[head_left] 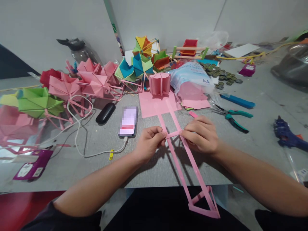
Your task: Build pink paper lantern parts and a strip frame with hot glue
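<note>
Near the front edge of the counter (101, 141), the left hand (149, 142) and right hand (201, 134) meet over a long pink paper frame (183, 160) whose far end overhangs that edge. Both sets of fingers pinch a short pink crosspiece (173, 134), seemingly pressing it against the two rails so it stays square. A pink paper wheel (159, 84) stands behind on a pink sheet (150, 107).

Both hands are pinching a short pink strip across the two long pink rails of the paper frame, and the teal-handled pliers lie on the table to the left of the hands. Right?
Not quite. The head view shows the pliers to the right of the hands, not the left. The rest holds: the left hand and right hand pinch the short pink strip across the long rails of the pink paper frame.
</note>
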The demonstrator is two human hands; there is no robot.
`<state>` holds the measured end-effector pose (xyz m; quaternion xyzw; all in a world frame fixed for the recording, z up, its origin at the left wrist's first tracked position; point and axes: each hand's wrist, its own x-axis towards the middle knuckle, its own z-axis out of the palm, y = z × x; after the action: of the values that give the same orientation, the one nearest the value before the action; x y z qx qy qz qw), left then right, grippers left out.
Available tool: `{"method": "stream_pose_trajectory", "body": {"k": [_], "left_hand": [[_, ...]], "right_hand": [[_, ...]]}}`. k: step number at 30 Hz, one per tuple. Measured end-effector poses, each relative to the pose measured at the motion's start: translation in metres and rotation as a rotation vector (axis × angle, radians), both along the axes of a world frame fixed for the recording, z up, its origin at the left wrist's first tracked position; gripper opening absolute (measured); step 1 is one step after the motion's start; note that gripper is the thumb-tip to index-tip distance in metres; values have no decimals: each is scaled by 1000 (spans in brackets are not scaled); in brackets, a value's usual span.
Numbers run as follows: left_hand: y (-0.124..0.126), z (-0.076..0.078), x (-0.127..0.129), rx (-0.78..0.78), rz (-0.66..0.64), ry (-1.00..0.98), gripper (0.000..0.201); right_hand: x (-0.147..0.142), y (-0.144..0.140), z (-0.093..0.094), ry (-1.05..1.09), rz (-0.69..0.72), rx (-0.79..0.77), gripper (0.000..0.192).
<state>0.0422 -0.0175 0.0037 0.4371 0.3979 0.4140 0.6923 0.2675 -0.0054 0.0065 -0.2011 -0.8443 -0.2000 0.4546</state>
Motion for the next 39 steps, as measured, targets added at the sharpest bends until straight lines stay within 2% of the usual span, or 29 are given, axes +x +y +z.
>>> {"method": "stream_pose_trajectory", "body": {"k": [10,16,20,23,26,29,33,36,39], "left_hand": [[1,-2,-1,51,-27,-67,47],[1,1,-3,21,-138,-190,29],[2,-1,-2,21,-135,-170,28],[5,0,-3,7,-85,-127,27],[13,2,-7,8,20,-111,24],[22,4,-11,22,112,-130,25],[34,8,-17,15,185,-173,30],[42,9,-20,-24,253,-220,31],[48,10,-23,-51,336,-254,28]], "right_hand": [[1,2,1,0,27,7,14],[2,1,0,38,-11,-39,16],[1,4,-5,42,-17,-69,15],[-1,9,-10,75,0,-134,13],[1,17,-13,153,-45,-316,12],[7,25,-16,288,-94,-622,3],[12,29,-16,423,-42,-970,19],[8,25,-14,437,32,-1105,23],[4,22,-13,470,64,-1147,29]]}}
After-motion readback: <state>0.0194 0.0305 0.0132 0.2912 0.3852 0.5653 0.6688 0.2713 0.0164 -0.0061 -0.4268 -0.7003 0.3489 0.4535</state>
